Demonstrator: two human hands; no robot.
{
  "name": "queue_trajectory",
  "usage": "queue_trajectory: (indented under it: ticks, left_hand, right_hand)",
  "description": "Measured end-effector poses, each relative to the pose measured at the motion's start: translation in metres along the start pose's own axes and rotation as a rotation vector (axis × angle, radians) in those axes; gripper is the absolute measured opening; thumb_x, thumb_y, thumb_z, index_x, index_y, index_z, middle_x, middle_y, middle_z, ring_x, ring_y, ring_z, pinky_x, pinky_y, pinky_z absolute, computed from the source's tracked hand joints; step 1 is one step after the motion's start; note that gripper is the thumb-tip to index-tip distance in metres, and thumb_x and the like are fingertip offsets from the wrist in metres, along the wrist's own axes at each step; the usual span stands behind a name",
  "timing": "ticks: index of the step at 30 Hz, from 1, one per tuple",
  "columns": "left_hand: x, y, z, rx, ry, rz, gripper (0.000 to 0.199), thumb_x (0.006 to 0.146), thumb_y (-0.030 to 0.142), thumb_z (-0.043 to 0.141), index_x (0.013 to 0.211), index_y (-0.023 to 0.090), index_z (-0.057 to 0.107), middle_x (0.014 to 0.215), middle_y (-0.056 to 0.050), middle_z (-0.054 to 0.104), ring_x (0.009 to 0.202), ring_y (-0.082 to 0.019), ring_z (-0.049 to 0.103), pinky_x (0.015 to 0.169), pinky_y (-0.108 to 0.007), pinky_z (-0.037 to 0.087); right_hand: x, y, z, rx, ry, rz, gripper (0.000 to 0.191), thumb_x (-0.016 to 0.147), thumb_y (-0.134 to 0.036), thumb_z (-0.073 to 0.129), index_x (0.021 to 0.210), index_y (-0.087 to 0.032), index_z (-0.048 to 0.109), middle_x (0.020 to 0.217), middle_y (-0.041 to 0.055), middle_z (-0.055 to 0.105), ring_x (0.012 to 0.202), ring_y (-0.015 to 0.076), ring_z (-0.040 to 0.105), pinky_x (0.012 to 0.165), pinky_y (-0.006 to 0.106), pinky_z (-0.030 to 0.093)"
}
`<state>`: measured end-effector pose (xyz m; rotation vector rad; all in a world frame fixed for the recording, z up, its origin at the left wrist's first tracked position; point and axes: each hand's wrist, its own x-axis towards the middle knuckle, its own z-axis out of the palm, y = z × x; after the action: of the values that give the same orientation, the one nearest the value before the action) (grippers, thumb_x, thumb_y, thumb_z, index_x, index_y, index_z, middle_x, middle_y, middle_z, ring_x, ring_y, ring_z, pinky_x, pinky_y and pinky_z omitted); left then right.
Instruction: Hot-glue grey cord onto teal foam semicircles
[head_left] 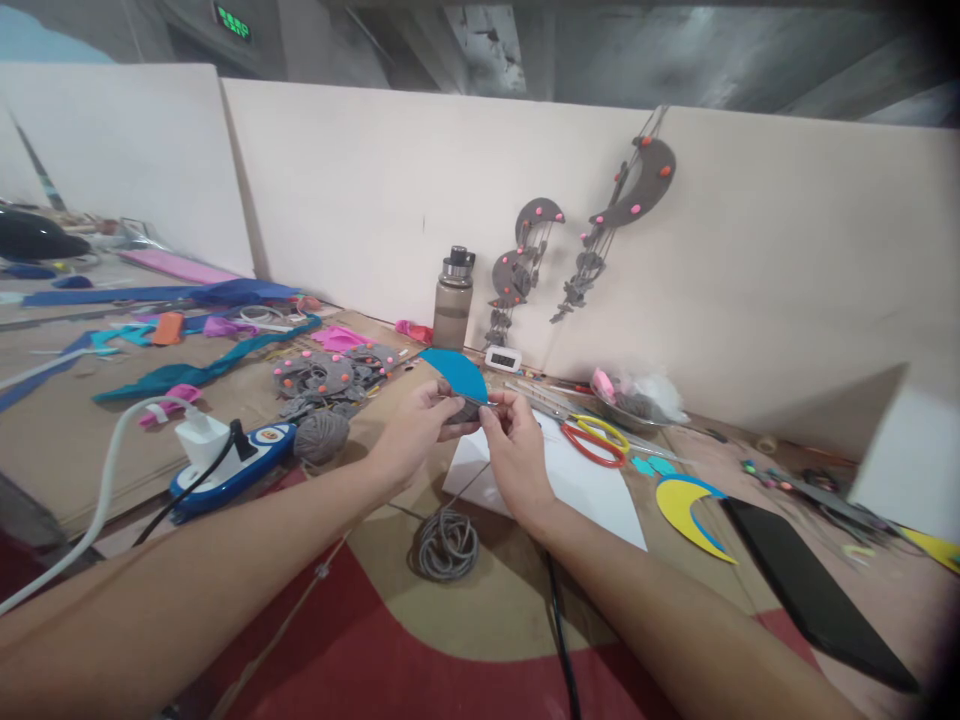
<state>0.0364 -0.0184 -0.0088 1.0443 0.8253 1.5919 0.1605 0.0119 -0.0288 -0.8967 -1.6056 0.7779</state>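
Observation:
Both my hands meet over the middle of the table, pinching a small dark grey piece (469, 410) that looks like felt. My left hand (420, 425) grips its left side between thumb and fingers. At its right edge my right hand (514, 435) is closed; a thin, pale glint shows at the fingertips, too small to name. Grey yarn runs down from near the right hand to a loose coil of grey yarn (448, 545) on the table. Just behind the fingers lies a blue curved sheet (459, 373). White paper (577, 490) lies under and beside the right hand.
Scissors with red and yellow handles (596, 440), a yellow crescent (686, 515) and a black phone (817, 590) lie to the right. Leftward are a grey yarn ball (321, 437) and a blue power strip (232, 470). A bottle (453, 300) and clock (503, 359) stand behind; grey crescent hangings (652, 185) hang on the partition.

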Motion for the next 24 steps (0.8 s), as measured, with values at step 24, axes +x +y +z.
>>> queue_trajectory:
  ticks: [24]
  left_hand:
    - [0.0072,-0.0026,-0.0073,-0.157,0.069,-0.120,0.005,0.071,0.015,0.064,0.069,0.012,0.060,0.076,-0.006,0.066,0.069,-0.012,0.062,0.069,-0.029,0.057]
  right_hand:
    - [-0.0021,-0.0060,-0.0009,0.053,0.033,-0.082,0.011,0.081,-0.031,0.054,0.087,-0.021,0.053,0.072,-0.0037,0.051,0.065,0.0115,0.048,0.063,0.025,0.039]
